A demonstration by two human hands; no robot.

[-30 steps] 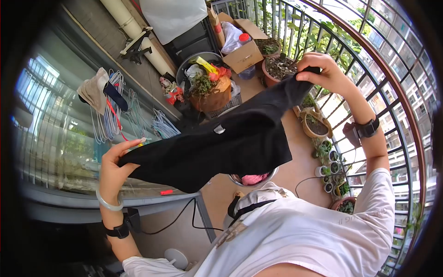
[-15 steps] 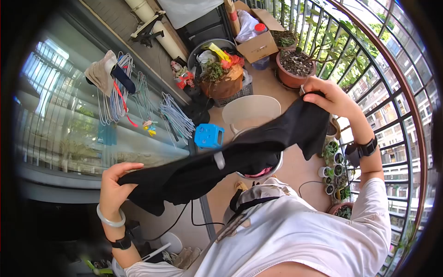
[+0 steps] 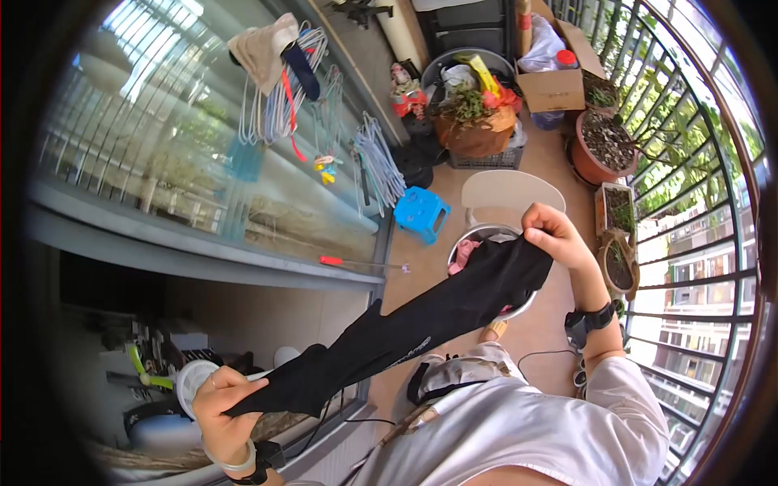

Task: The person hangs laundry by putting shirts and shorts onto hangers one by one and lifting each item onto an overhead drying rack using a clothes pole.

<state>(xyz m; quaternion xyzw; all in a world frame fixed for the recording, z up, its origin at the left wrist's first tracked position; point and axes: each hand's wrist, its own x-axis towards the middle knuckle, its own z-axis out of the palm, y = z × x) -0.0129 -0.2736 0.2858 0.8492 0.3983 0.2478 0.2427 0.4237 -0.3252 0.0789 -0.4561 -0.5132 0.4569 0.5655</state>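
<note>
A black garment (image 3: 413, 332) with small pale lettering is stretched on a slant in front of my body; its exact kind is unclear. My left hand (image 3: 225, 405), at lower left, pinches one end between thumb and fingers. At the other end, higher up and to the right, my right hand (image 3: 559, 236) grips the fabric. Beneath the right part of the garment stands a round metal-rimmed basin (image 3: 528, 309), partly covered by it. Pink cloth (image 3: 463, 256) shows inside the basin.
A pale chair (image 3: 515, 193) stands behind the basin, with a blue stool (image 3: 421, 212) to its left. Hangers (image 3: 377, 166) hang by the glass. Potted plants (image 3: 604, 154) line the railing at right. A red-handled rod (image 3: 332, 261) lies near the door frame.
Both hands keep hold of the black garment. It now slants more steeply, the left hand lower and the right hand closer in. The view has turned, and lettering now shows on the cloth.
</note>
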